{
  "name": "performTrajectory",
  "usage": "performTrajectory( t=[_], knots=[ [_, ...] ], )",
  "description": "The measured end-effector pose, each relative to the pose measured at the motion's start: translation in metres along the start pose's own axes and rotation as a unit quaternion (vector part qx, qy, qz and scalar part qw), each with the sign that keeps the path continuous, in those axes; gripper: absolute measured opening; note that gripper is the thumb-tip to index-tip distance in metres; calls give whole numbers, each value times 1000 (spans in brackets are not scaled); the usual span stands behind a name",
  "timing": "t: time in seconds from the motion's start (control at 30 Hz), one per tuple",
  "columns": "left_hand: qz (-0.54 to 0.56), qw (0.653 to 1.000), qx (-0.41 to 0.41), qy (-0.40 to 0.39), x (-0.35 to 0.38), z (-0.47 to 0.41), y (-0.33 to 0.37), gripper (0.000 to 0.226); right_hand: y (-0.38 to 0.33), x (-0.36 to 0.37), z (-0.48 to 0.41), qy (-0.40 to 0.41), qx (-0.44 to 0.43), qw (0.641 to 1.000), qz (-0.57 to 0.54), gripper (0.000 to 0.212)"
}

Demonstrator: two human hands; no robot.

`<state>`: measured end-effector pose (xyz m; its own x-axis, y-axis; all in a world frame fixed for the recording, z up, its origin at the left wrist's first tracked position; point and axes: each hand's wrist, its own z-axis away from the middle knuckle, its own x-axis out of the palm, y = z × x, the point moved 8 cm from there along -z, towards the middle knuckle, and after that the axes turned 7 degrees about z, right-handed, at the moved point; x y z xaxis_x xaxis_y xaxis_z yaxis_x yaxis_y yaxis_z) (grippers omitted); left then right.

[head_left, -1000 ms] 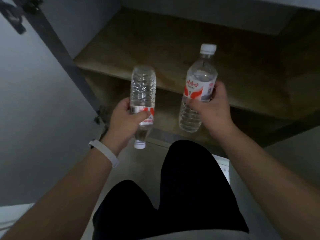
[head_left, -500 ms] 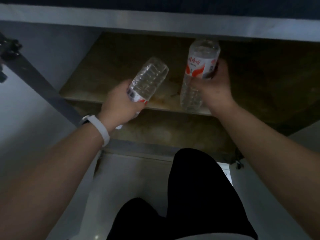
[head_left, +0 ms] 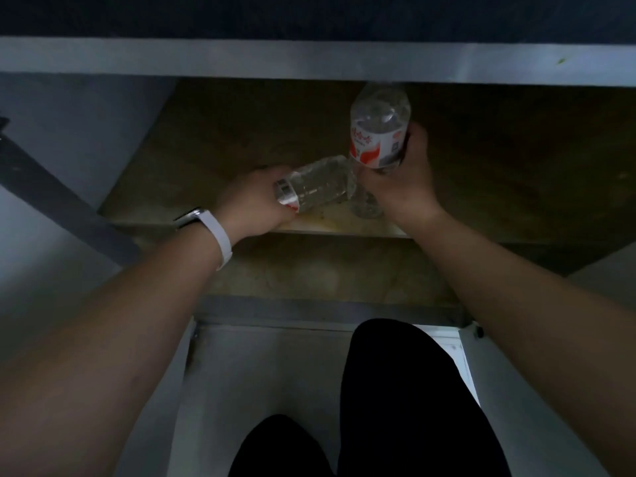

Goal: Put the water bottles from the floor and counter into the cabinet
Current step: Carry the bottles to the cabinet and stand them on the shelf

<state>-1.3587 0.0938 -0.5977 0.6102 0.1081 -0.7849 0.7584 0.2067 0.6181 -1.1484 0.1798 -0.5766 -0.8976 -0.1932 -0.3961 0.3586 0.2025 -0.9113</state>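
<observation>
With both hands now pushed in over the cabinet shelf (head_left: 213,142) since a second ago, left hand (head_left: 253,201) fingers clamped on tipped-over bottle (head_left: 318,185), right hand (head_left: 402,187) fingers clamped on upright bottle (head_left: 378,132), near set-down.

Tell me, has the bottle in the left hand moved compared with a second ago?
Yes. The left hand has carried its bottle forward over the cabinet shelf edge and tipped it sideways, base pointing toward the right hand's bottle.

- One camera only, worn on the person's head, so no second view shares the scene.
- It looks forward and steeply down, close in, past both forearms into the open cabinet (head_left: 241,132) and onto the floor (head_left: 261,373).
</observation>
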Motion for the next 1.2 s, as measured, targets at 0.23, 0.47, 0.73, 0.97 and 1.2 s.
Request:
performTrajectory(
  t=[0.23, 0.47, 0.73, 0.97, 1.2],
  knots=[
    [-15, 1000, -9, -26, -3, 1, -15, 69, 7, 5, 5, -33, -7, 999, 12, 81],
    [60, 996, -50, 39, -14, 31, -50, 68, 7, 4, 12, -37, -20, 999, 20, 66],
    [210, 965, -89, 128, -10, 49, -67, 79, 6, 5, 22, -69, -27, 996, 50, 51],
    [280, 928, -58, 238, -40, 69, -49, 61, 11, 5, 22, -59, -24, 996, 59, 47],
    [337, 883, 2, 327, -78, 75, -26, 60, 3, 5, 25, -58, -33, 995, 75, 46]
  ],
)
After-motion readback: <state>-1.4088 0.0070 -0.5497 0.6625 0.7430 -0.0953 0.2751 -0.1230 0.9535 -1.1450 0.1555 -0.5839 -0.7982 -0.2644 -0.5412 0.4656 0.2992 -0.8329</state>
